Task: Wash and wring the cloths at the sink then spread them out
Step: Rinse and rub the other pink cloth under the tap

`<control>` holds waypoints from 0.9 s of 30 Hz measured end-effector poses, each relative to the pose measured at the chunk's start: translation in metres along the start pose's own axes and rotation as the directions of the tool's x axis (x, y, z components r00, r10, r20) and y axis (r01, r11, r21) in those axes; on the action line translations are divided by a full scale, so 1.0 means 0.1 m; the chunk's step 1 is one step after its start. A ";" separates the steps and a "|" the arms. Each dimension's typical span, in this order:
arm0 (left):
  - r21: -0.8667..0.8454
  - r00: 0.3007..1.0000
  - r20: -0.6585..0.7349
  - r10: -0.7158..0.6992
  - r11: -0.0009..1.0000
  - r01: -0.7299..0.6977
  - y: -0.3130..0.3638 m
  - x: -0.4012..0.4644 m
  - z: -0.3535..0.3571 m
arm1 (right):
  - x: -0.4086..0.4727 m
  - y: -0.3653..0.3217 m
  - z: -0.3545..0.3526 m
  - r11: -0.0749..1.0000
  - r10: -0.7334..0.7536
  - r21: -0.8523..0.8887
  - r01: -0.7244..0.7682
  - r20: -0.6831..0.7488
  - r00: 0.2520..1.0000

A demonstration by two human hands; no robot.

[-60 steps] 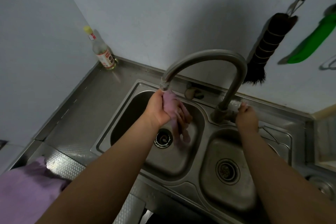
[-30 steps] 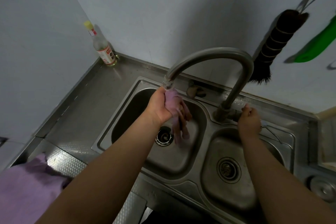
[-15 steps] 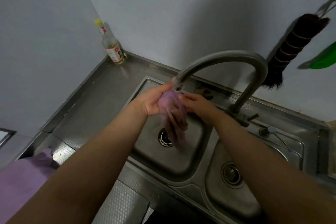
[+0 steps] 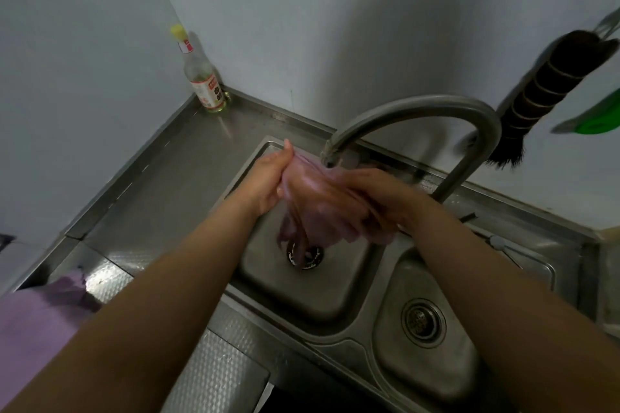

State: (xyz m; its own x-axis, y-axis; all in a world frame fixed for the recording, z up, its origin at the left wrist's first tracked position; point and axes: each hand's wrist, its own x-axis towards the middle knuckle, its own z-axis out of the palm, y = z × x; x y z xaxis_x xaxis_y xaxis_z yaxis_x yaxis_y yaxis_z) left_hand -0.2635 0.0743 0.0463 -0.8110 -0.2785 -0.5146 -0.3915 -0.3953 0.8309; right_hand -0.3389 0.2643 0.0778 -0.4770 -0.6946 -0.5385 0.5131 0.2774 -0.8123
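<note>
A wet pink cloth (image 4: 318,204) is stretched between both hands under the spout of the curved steel faucet (image 4: 419,111), over the left basin of the double sink (image 4: 302,292). My left hand (image 4: 268,181) grips the cloth's left end. My right hand (image 4: 379,198) holds its right side, and folds of it hang down toward the drain (image 4: 305,253). A second, purple cloth (image 4: 37,318) lies on the counter at the lower left, partly cut off by the frame edge.
A glass bottle with a yellow cap (image 4: 201,77) stands in the back corner of the steel counter (image 4: 161,184). A dark brush (image 4: 543,90) and a green tool (image 4: 593,117) hang on the wall at right. The right basin (image 4: 432,322) has its own drain.
My right hand left the tap handle and came over to the cloth. Both hands now hold the cloth spread wider under the spout. The view shifted left.
</note>
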 end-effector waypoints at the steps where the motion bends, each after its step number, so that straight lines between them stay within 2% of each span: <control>1: -0.055 0.997 -0.075 -0.014 0.998 0.010 -0.02 0.03 0.08 | 0.01 0.03 0.02 0.998 -0.026 -0.049 0.026 -0.005 1.000; 4: -0.198 0.965 -0.219 -0.144 0.975 0.101 -0.08 0.13 0.33 | 0.02 0.06 0.35 0.934 -0.209 -0.329 0.143 -0.175 0.962; 6: -0.248 0.935 -0.259 -0.243 0.952 0.179 -0.09 0.06 0.53 | 0.12 0.07 0.54 0.778 -0.389 -0.612 0.142 -0.292 0.874; 7: -0.290 0.933 -0.242 -0.267 0.937 0.193 -0.09 -0.04 0.66 | 0.18 0.07 0.54 0.735 -0.429 -0.672 0.091 -0.357 0.829; 10: -0.369 0.927 -0.186 -0.327 0.897 0.243 -0.15 -0.12 0.85 | 0.37 0.02 0.41 0.778 -0.414 -0.628 -0.005 -0.518 0.749; 13: -0.453 0.915 -0.263 -0.307 0.876 0.164 -0.13 -0.02 0.72 | 0.38 0.14 0.61 0.745 -0.397 -0.668 -0.012 -0.457 0.796; 15: -0.404 0.905 -0.285 -0.315 0.896 0.185 -0.14 0.00 0.68 | 0.34 0.13 0.67 0.726 -0.372 -0.685 -0.061 -0.466 0.803; 19: -0.330 0.910 -0.243 -0.337 0.910 0.249 -0.10 -0.05 0.74 | 0.37 -0.01 0.55 0.812 -0.396 -0.583 0.037 -0.502 0.769; 22: -0.382 0.897 -0.329 -0.296 0.910 0.160 -0.02 0.05 0.58 | 0.35 0.05 0.78 0.864 -0.306 -0.504 -0.010 -0.541 0.783; 24: -0.370 0.895 -0.286 -0.343 0.901 0.227 -0.03 -0.05 0.62 | 0.35 0.04 0.72 0.832 -0.318 -0.552 -0.055 -0.555 0.769; 27: -0.391 0.901 -0.152 -0.407 0.862 0.323 -0.11 -0.15 0.70 | 0.32 -0.04 0.60 0.820 -0.358 -0.573 -0.020 -0.539 0.763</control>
State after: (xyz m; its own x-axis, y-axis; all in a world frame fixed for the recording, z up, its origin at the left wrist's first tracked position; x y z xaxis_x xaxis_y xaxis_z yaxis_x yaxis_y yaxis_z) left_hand -0.2773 0.1442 0.0596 -0.5049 -0.2235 -0.8337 -0.4296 -0.7727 0.4673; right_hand -0.3135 0.2016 0.0772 -0.9318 -0.2717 -0.2405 0.0211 0.6210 -0.7835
